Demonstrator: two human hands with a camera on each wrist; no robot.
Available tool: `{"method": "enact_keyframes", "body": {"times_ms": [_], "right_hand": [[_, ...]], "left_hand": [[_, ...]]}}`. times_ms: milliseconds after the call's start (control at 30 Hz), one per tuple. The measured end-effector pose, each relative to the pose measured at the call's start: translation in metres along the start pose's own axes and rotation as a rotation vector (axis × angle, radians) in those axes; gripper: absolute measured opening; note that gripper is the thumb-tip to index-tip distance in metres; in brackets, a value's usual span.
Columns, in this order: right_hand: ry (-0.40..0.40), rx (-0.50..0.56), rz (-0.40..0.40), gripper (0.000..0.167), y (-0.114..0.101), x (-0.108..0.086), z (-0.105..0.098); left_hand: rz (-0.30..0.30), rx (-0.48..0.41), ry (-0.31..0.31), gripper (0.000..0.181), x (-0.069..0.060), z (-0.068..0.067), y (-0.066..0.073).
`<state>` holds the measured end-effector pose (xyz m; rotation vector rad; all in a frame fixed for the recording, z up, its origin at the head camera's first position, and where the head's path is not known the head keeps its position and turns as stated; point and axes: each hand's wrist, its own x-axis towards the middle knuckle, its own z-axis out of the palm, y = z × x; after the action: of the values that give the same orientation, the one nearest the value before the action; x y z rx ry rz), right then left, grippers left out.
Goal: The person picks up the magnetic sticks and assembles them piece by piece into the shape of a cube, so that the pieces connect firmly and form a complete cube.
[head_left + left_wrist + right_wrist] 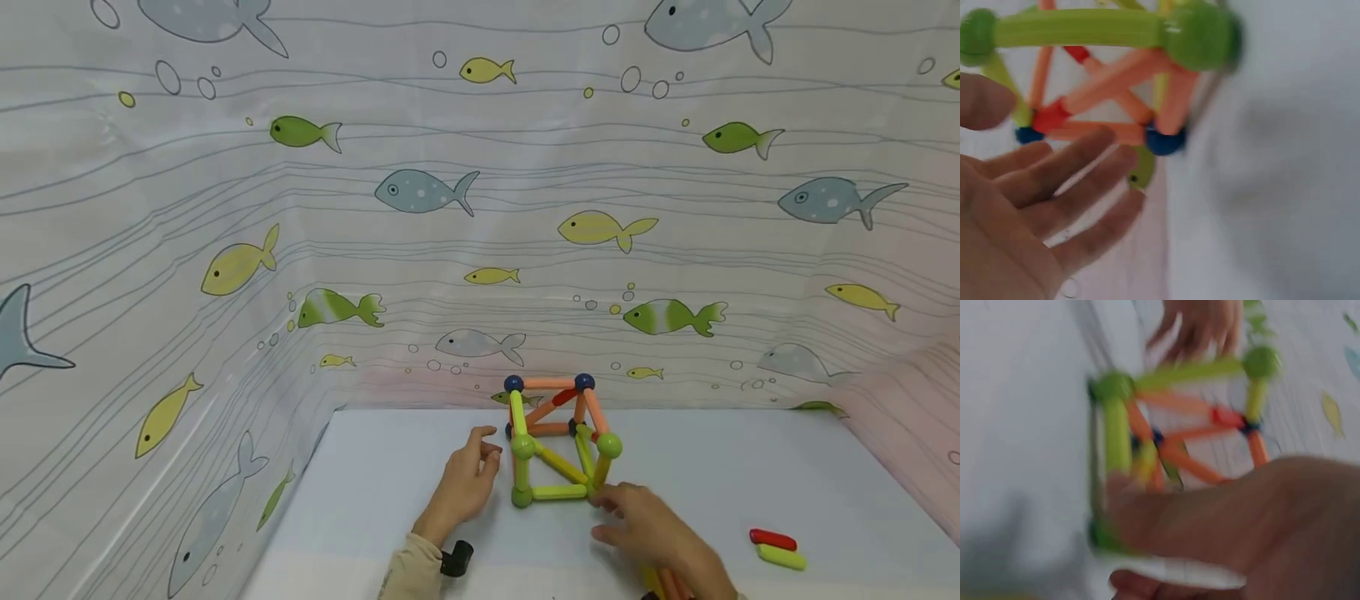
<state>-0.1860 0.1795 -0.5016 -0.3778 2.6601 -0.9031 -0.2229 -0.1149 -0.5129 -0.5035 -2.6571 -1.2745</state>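
Note:
A cube frame of magnetic rods and balls stands on the white table, with green balls at its front and dark blue balls at its back. Its rods are yellow-green, yellow and orange with red parts, some running diagonally. To its left, my left hand is held with loosely bent fingers and holds nothing. In the left wrist view its fingers lie spread close to the frame. My right hand is at the lower front right green ball, thumb apart from the fingers; whether it touches the ball is unclear. The right wrist view is blurred.
A red rod and a yellow-green rod lie side by side on the table at the right. Orange rods and a yellow rod show partly under my right forearm. A fish-patterned curtain surrounds the table.

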Motion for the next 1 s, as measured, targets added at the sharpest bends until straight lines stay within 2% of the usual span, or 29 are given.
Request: {"method": "enact_keyframes", "body": {"times_ms": [67,167,233,333,467,567,667,767,867,1000], "right_hand": [[-0.015,-0.048,0.09,0.034,0.013,-0.007,-0.015],[-0.083,-0.043,0.137,0.037,0.032,-0.014,-0.029],[-0.132,0.021,0.135,0.039,0.041,-0.015,-0.033],[-0.187,0.113,0.122,0.039,0.051,-0.015,-0.033],[-0.21,0.18,0.091,0.034,0.059,-0.015,-0.031],[-0.212,0.212,0.058,0.028,0.063,-0.016,-0.032],[-0.228,0.222,0.027,0.026,0.064,-0.015,-0.033],[-0.248,0.197,-0.018,0.028,0.065,-0.013,-0.032],[-0.245,0.159,-0.032,0.034,0.063,-0.01,-0.03],[-0.215,0.145,-0.015,0.033,0.057,-0.008,-0.026]], "left_hand": [[0.017,-0.073,0.021,0.042,-0.002,-0.003,0.012],[0.06,-0.14,0.057,0.054,-0.007,0.001,0.027],[0.101,-0.125,0.081,0.06,-0.01,0.006,0.034],[0.157,-0.047,0.1,0.059,-0.012,0.017,0.041],[0.202,0.041,0.104,0.046,-0.011,0.027,0.042],[0.235,0.064,0.129,0.038,-0.01,0.028,0.042],[0.253,0.053,0.145,0.035,-0.009,0.027,0.041],[0.247,0.03,0.133,0.035,-0.008,0.024,0.039],[0.238,0.019,0.12,0.035,-0.007,0.023,0.038],[0.246,0.026,0.113,0.036,-0.006,0.022,0.037]]}}
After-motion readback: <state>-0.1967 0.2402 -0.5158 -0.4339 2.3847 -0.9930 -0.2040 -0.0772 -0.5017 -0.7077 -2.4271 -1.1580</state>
